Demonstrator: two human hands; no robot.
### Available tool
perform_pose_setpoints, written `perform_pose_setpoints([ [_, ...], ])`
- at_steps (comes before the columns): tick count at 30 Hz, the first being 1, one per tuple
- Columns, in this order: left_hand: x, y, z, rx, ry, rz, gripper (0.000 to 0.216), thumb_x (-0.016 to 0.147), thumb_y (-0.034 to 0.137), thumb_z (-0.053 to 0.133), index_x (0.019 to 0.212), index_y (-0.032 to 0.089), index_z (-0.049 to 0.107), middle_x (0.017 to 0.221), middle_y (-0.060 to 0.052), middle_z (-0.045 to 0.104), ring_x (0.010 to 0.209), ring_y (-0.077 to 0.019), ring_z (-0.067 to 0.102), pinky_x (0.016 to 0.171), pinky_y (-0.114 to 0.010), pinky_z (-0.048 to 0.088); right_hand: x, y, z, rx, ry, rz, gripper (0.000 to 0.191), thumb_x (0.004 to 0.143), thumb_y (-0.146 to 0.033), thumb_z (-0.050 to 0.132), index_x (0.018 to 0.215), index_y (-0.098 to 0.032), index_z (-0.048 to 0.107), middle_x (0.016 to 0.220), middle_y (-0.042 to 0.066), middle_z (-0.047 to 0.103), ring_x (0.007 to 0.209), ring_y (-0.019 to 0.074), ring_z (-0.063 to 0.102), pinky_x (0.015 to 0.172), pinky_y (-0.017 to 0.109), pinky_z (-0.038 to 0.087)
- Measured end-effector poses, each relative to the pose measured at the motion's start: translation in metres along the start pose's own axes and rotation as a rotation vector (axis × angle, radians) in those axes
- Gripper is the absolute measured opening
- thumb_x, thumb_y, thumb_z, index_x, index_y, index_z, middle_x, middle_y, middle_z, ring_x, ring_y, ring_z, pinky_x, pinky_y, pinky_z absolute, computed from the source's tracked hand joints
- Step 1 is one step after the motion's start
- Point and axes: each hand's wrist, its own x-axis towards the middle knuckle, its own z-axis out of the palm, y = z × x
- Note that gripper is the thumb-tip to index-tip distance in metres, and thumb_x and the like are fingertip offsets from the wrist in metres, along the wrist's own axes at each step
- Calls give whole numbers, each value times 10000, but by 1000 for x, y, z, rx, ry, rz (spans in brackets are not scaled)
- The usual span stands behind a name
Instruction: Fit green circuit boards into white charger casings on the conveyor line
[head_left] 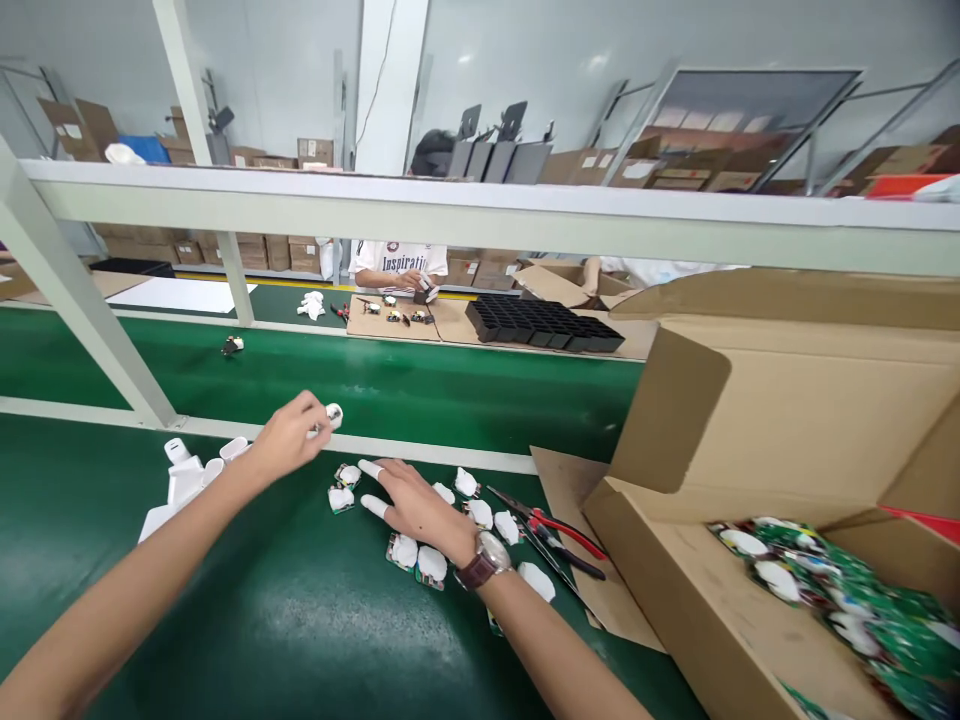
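Note:
My left hand (296,432) is raised near the pale rail and pinches a small white rounded plastic part (334,416). My right hand (412,505) is low over the green bench, palm down and fingers apart, with white covers on two fingertips and nothing visible in its grip. Just left of those fingertips lie two small circuit boards with white pads, one board (341,499) nearer me and another (348,475) behind it. More such boards (430,566) lie around and partly under my right hand and wrist. White plastic housings (184,480) sit beyond my left forearm.
Red-handled pliers (570,530) and a dark slender tool (551,560) lie right of the boards, partly on cardboard. An open carton (660,570) of green boards (862,610) stands at right. Across the green belt (420,400), a person (397,265) handles something beside black trays (540,322).

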Motion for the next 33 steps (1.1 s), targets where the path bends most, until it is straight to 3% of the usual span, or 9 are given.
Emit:
perform_pose_setpoints([
  [3,47,-33,21,71,3,-143,116,940,233,628,836,201,668,963,-66,624,766,-184,664,769,-300,555,20,-10,13,-62,30,37,168,1026,-248,605,1138,-152,684,1137,140,699,1093,286,646,998,448,526],
  [7,56,-53,39,105,-22,-190,46,888,242,704,881,197,702,930,-72,680,832,-230,701,782,-316,570,40,-5,26,-100,67,92,96,985,-177,592,933,-168,672,996,107,687,985,262,643,935,404,535],
  [11,20,-67,3,142,20,-180,267,900,417,733,1078,218,713,1220,-129,705,1156,-328,660,953,-422,570,29,6,18,-89,105,101,151,914,-60,549,879,-171,646,996,125,663,997,280,631,936,438,535],
  [15,-40,-89,-40,212,34,-132,446,856,664,724,780,225,711,1173,-164,723,1227,-429,605,1018,-571,534,-7,-13,-3,-11,126,19,150,948,-98,563,1013,-210,637,1082,94,663,1037,255,631,928,403,565],
  [18,-71,-97,-42,254,9,-74,417,853,621,736,714,228,722,1193,-174,728,1268,-468,586,1030,-634,515,-27,-47,-9,116,73,-141,187,958,-110,562,1080,-242,613,1145,61,660,1061,227,633,897,345,588],
  [21,-78,-83,-29,238,-3,-45,258,918,382,660,724,219,708,1202,-167,737,1257,-424,610,1048,-611,514,-33,-75,4,121,1,-243,231,946,-126,583,1160,-209,610,1159,82,663,1074,251,630,918,359,605],
  [24,-79,-45,-16,74,-20,-9,212,920,236,600,709,216,616,1214,-129,738,1168,-324,670,1008,-499,553,-37,-87,27,25,-35,-231,279,894,-93,624,1168,-145,633,1212,134,659,1099,292,625,999,414,599],
  [29,-105,14,8,-266,-116,3,208,950,205,606,765,225,514,1008,-46,719,909,-184,689,807,-310,553,-49,-87,54,-160,39,-161,373,833,46,570,1150,-124,669,1461,219,556,1248,370,570,1052,551,566],
  [33,-131,21,24,-325,-115,-9,258,994,349,682,825,221,535,972,-47,702,909,-194,666,823,-323,536,-51,-85,53,-105,20,-167,442,864,21,565,1284,-106,622,1320,193,628,1173,337,578,1016,520,588],
])
